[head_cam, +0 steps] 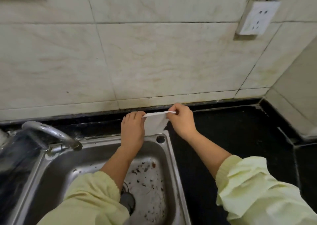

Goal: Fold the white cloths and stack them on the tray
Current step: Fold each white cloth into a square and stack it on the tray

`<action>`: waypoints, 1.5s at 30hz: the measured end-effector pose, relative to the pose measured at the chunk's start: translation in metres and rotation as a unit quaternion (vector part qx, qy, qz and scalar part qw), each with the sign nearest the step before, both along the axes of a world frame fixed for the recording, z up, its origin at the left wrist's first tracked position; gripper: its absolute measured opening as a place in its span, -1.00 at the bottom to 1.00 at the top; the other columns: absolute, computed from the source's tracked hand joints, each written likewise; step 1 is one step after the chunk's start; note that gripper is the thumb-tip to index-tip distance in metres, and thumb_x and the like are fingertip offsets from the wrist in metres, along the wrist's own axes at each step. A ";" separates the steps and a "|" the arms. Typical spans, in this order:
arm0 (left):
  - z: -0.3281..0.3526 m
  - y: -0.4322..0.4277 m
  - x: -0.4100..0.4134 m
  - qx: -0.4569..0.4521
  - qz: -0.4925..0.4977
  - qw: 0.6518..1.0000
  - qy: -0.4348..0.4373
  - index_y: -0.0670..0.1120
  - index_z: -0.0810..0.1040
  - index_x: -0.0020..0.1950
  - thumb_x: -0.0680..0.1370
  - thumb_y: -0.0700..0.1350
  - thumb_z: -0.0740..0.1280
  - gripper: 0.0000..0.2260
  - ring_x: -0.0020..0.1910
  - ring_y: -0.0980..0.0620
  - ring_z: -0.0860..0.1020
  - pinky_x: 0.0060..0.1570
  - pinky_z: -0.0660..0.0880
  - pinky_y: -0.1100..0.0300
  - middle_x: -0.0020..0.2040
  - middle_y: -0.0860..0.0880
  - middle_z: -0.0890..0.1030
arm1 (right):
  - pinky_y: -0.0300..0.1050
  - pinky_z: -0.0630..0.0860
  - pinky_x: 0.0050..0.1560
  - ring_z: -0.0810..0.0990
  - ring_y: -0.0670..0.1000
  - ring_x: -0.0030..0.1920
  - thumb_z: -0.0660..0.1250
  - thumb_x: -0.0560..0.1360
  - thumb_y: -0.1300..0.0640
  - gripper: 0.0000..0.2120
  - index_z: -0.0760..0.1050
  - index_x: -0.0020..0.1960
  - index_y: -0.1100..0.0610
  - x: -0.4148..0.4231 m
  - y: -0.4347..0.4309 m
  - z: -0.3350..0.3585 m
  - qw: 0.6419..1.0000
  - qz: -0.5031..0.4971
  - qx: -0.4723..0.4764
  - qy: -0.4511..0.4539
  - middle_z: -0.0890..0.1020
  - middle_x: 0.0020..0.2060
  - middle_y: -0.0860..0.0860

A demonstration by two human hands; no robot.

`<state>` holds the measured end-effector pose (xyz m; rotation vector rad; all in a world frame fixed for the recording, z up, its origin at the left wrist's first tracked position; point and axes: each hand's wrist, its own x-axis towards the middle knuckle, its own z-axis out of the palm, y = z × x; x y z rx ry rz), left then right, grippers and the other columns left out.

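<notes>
A small white cloth (155, 123) hangs in the air above the back right corner of the steel sink (173, 156). My left hand (132, 130) pinches its upper left corner. My right hand (181, 120) pinches its upper right corner. The top edge is stretched taut between both hands, and the rest of the cloth hangs down between them. No tray is in view.
A chrome tap (51, 135) arches over the sink from the left. The sink basin holds dark specks and a drain (127, 200). Black countertop (240, 135) spreads to the right. A tiled wall stands close behind, with a socket (257, 18) at upper right.
</notes>
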<state>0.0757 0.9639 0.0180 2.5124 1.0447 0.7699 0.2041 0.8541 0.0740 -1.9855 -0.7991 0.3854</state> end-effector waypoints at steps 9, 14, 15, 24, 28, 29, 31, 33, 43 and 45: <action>0.074 -0.106 0.050 0.004 -0.188 0.982 0.016 -0.11 0.47 0.02 0.64 0.03 0.19 -0.78 -0.15 -0.09 0.52 -0.21 0.33 0.11 -0.12 -0.07 0.54 | -0.08 0.40 -0.24 0.45 0.00 -0.29 0.27 0.45 0.26 -0.85 0.48 -0.24 0.34 0.048 -0.148 0.050 0.986 -0.145 0.078 -0.005 0.51 -0.36 0.12; 0.088 -0.174 0.096 -0.019 -0.298 0.953 0.050 -0.09 0.53 0.09 0.62 0.06 0.21 -0.75 -0.09 -0.03 0.52 -0.08 0.45 0.09 -0.03 -0.02 0.53 | -0.12 0.34 -0.28 0.43 0.00 -0.31 0.29 0.46 0.23 -0.83 0.51 -0.24 0.33 0.083 -0.250 0.060 0.970 -0.234 0.068 -0.011 0.50 -0.36 0.09; 0.089 -0.191 0.107 -0.020 -0.312 0.948 0.054 -0.09 0.54 0.10 0.62 0.04 0.22 -0.76 -0.08 -0.02 0.52 -0.07 0.45 0.10 -0.03 -0.01 0.51 | -0.10 0.35 -0.26 0.44 0.01 -0.30 0.30 0.45 0.22 -0.83 0.52 -0.24 0.32 0.093 -0.274 0.061 0.966 -0.253 0.058 -0.010 0.51 -0.36 0.10; 0.082 -0.321 0.198 -0.060 -0.328 0.942 0.033 -0.06 0.60 0.02 0.61 -0.04 0.22 -0.82 -0.12 0.01 0.50 -0.16 0.39 0.17 -0.07 0.00 0.49 | -0.05 0.52 -0.10 0.62 0.08 -0.15 0.29 0.43 0.23 -0.83 0.53 -0.33 0.13 0.172 -0.448 0.050 0.943 -0.333 -0.011 -0.021 0.63 -0.31 0.04; 0.082 -0.369 0.242 -0.079 -0.314 0.946 -0.004 -0.08 0.61 0.06 0.61 -0.15 0.21 -0.82 -0.05 -0.03 0.52 -0.09 0.37 0.18 -0.01 -0.06 0.53 | -0.09 0.47 -0.18 0.57 0.06 -0.20 0.33 0.41 0.22 -0.94 0.58 -0.20 0.17 0.205 -0.503 0.051 0.940 -0.339 -0.012 -0.019 0.64 -0.25 0.07; 0.082 -0.380 0.251 -0.085 -0.314 0.946 -0.010 -0.09 0.62 0.07 0.61 -0.18 0.20 -0.81 -0.03 -0.03 0.52 -0.08 0.36 0.19 0.01 -0.06 0.54 | -0.05 0.50 -0.16 0.58 0.07 -0.20 0.34 0.40 0.22 -0.95 0.58 -0.21 0.16 0.212 -0.515 0.050 0.939 -0.344 -0.007 -0.014 0.65 -0.25 0.08; 0.082 -0.398 0.262 -0.092 -0.320 0.943 -0.018 -0.10 0.62 0.09 0.60 -0.20 0.21 -0.80 -0.02 -0.02 0.52 -0.07 0.36 0.20 0.02 -0.07 0.57 | 0.03 0.55 -0.11 0.61 0.10 -0.20 0.34 0.37 0.21 -0.95 0.57 -0.25 0.11 0.222 -0.537 0.048 0.937 -0.348 0.001 0.001 0.65 -0.27 0.08; 0.079 -0.413 0.269 -0.102 -0.330 0.938 -0.031 -0.11 0.64 0.08 0.59 -0.20 0.25 -0.82 -0.03 0.01 0.54 -0.05 0.40 0.21 0.00 -0.06 0.61 | 0.07 0.58 -0.09 0.64 0.13 -0.20 0.33 0.34 0.20 -0.94 0.56 -0.28 0.10 0.229 -0.559 0.043 0.935 -0.353 0.008 0.025 0.66 -0.29 0.11; 0.021 -0.453 0.231 -0.354 -0.348 0.868 0.008 0.01 0.66 -0.07 0.52 -0.12 0.41 -0.95 -0.11 0.17 0.63 -0.06 0.53 0.28 -0.14 0.07 0.68 | -0.26 0.54 -0.38 0.61 0.02 -0.35 0.34 0.42 0.34 -0.93 0.55 -0.21 0.23 0.196 -0.636 0.004 0.925 -0.272 -0.121 0.236 0.64 -0.28 0.25; 0.007 -0.450 0.220 -0.377 -0.365 0.850 0.045 0.03 0.66 -0.08 0.50 -0.10 0.44 -0.96 -0.11 0.14 0.64 -0.04 0.55 0.25 -0.14 0.05 0.69 | -0.25 0.55 -0.38 0.62 0.01 -0.36 0.34 0.43 0.33 -0.96 0.56 -0.18 0.25 0.186 -0.643 -0.008 0.917 -0.249 -0.156 0.270 0.65 -0.25 0.27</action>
